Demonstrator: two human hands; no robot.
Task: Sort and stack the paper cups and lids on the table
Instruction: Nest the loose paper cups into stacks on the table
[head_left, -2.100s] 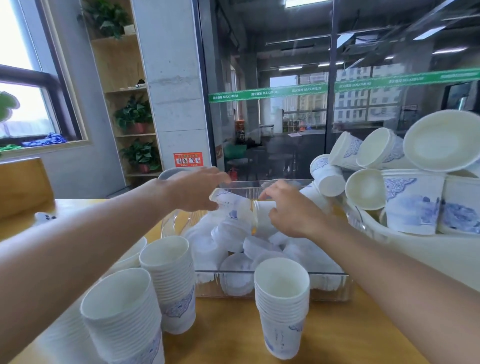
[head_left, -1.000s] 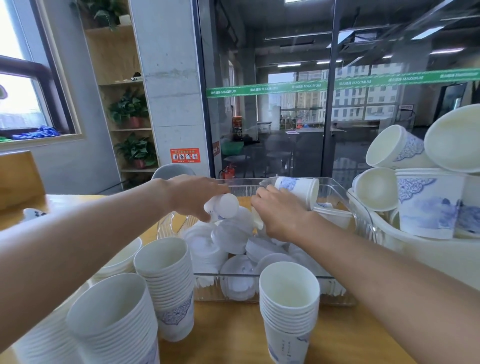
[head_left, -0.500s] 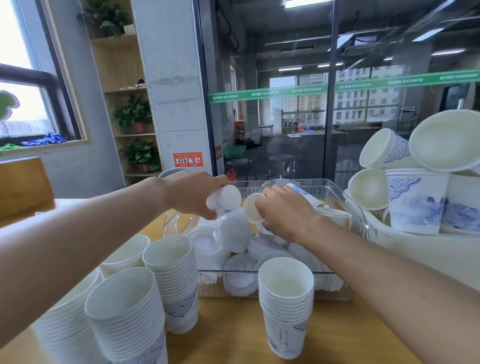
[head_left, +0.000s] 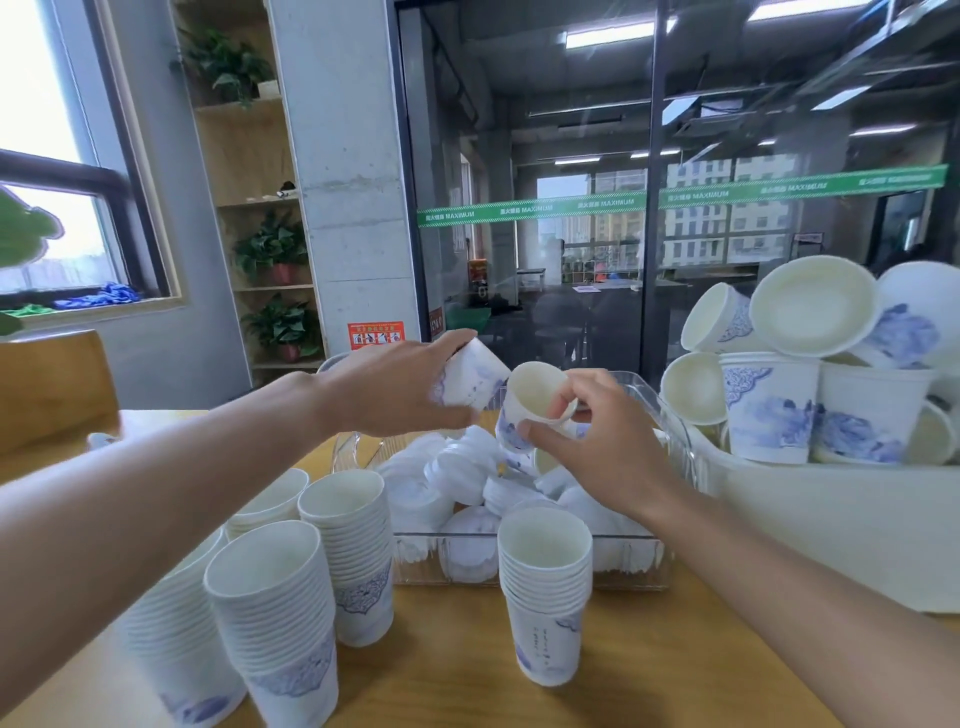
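Two paper cups are in hand above the clear tray of white lids, and the step in progress appears to be nesting one cup into the other before transfer to a stack. The right-hand cup is tilted with its open mouth facing up and toward the camera; the right hand grips it with the thumb curled against the lower wall and the fingertips hooked over the far rim. The left-hand cup lies tilted beside it, held with its base end toward the other cup's mouth (the exact orientation is partly hidden by the palm); the left hand wraps it from above, fingers curled round its wall. Both cups are just beside each other, nearly touching, not yet nested. The next move, by judgement, calls for aligning the base of one cup with the mouth of the other and pressing them together without crushing the thin walls. Nearer the camera stand the sorted stacks: the single stack in front of the tray and the grouped stacks to the left. A white bin of loose unsorted cups sits at the right on the wooden table.
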